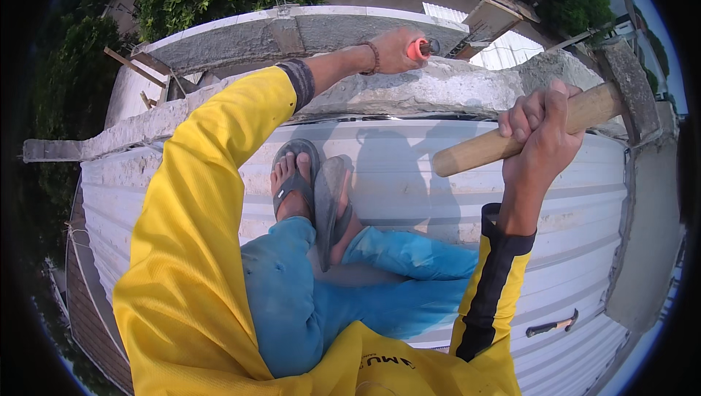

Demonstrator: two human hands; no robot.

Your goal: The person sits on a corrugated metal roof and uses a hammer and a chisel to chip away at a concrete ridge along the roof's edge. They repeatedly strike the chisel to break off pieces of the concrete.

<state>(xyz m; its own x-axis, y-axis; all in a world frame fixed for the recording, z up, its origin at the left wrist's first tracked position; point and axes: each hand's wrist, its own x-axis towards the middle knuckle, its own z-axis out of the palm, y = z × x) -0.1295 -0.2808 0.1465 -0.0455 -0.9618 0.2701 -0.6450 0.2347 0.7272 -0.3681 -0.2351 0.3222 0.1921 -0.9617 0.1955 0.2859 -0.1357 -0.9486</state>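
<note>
My left hand (398, 51) is wrapped round a chisel with an orange-red grip (418, 49), its dark metal end showing past the fist. It is just above the rough, broken top of a concrete wall (467, 88); whether the chisel's tip touches the wall is hidden. Raised to the right, my right hand (542, 124) grips the wooden handle of a heavy hammer (595, 108). The hammer's dark, blocky metal head (632, 91) points away to the upper right, apart from the chisel.
I sit on a pale corrugated metal roof (584, 243), my sandalled feet (296, 181) close to the wall. A smaller hammer (553, 324) lies on the sheets at lower right. A plastered wall (642, 243) borders the right side. Beyond the broken wall the ground drops to a lower yard.
</note>
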